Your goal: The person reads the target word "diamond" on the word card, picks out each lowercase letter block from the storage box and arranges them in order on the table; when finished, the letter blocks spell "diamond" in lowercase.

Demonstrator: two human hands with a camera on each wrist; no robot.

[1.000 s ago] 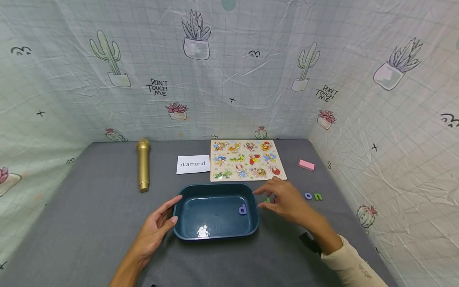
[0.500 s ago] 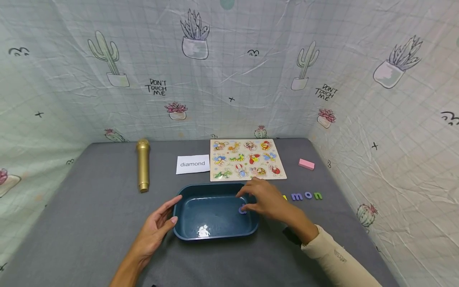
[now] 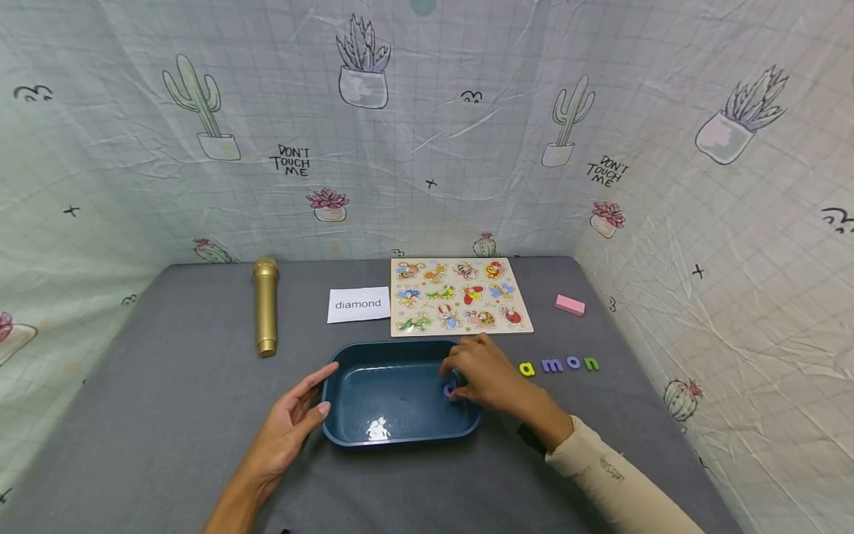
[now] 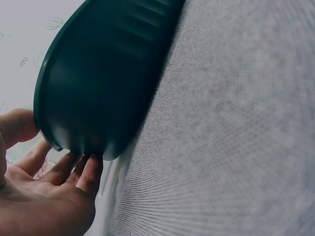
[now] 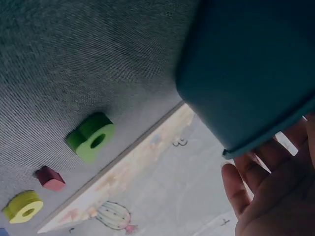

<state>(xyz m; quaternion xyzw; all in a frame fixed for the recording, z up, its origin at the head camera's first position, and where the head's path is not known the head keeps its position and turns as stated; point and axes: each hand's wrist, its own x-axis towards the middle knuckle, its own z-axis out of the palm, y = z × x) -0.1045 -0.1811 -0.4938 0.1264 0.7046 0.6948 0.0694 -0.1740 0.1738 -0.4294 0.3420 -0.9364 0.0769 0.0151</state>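
Note:
A dark blue-green tray [image 3: 394, 443] stands on the table. My left hand [image 3: 290, 430] holds its left end, thumb at the rim and fingers on the outer wall, as the left wrist view [image 4: 54, 191] also shows. Over the tray's right rim reaches my right hand [image 3: 483, 374], its thumb at a small purple letter [image 3: 448, 390] inside. The index fingertip looks slightly apart from the letter, which is partly covered; in the right wrist view the fingertips [image 5: 273, 167] lie hidden behind the tray wall.
Right of the tray lie letters: yellow "a" [image 3: 526, 368], purple "m" [image 3: 551, 366], blue-purple "o" [image 3: 573, 363], green "n" [image 3: 591, 364]. The right wrist view adds a green letter [image 5: 101, 123] and red piece [image 5: 50, 178]. Behind are an insect puzzle board [image 3: 460, 297], "diamond" card [image 3: 359, 315], pink block [image 3: 570, 305], gold microphone [image 3: 266, 308].
My right hand has moved left from beside the tray to inside its right end, then lowered to the purple letter. The yellow "a" and purple "m" are uncovered. My left hand stays put.

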